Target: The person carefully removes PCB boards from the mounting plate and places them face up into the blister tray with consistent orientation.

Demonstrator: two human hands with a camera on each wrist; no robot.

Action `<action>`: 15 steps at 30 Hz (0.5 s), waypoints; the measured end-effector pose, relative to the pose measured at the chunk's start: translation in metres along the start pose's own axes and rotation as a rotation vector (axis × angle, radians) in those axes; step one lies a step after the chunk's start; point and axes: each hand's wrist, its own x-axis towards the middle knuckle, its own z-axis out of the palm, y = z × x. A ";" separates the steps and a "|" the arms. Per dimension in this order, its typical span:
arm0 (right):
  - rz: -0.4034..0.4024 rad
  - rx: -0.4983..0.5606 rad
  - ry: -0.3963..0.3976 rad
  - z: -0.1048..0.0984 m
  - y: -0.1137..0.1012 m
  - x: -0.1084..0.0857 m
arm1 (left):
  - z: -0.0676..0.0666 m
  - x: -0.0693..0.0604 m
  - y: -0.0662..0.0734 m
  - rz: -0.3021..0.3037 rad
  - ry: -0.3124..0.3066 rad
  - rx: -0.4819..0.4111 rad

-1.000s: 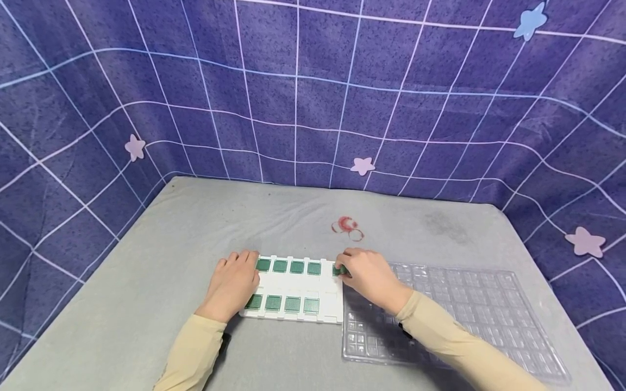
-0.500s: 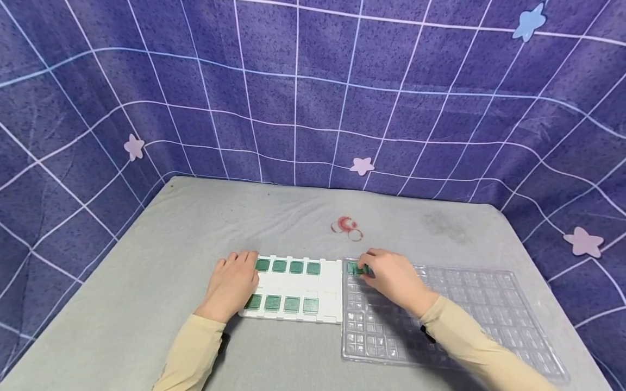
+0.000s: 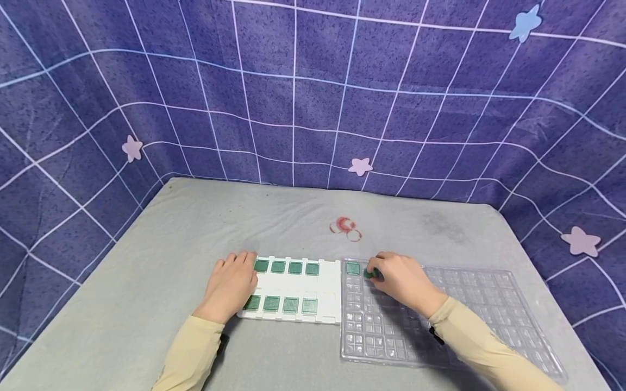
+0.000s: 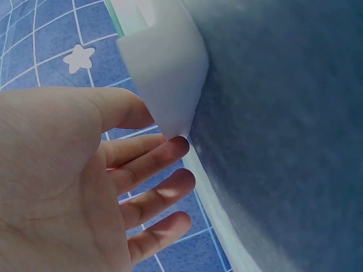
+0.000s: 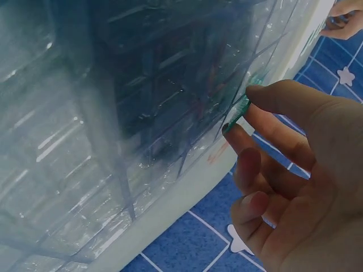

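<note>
A white tray (image 3: 330,293) holds two rows of green square boards, four visible in each. My left hand (image 3: 229,287) lies at its left end; in the left wrist view the thumb and fingers of that hand (image 4: 85,170) grip the edge of the white tray (image 4: 164,68). My right hand (image 3: 403,279) pinches a green board (image 3: 370,273) over the top row of the clear plastic tray (image 3: 364,355). In the right wrist view the board (image 5: 238,112) is tilted between thumb and fingertip. Another green board (image 3: 352,268) lies in the clear tray's top left pocket.
The clear tray stands directly right of the white tray, reaching under my right forearm. Red ring marks (image 3: 346,227) show on the grey cloth (image 3: 235,217) behind the trays. A purple grid curtain (image 3: 274,98) with stars surrounds the table's back and sides.
My right hand has moved right, from the white tray's upper right corner to the clear tray, with a green board. One board now lies uncovered in the corner pocket. My left hand stays put.
</note>
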 end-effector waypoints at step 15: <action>-0.023 -0.021 0.005 -0.001 0.001 0.003 | 0.000 0.000 0.001 -0.002 0.010 -0.005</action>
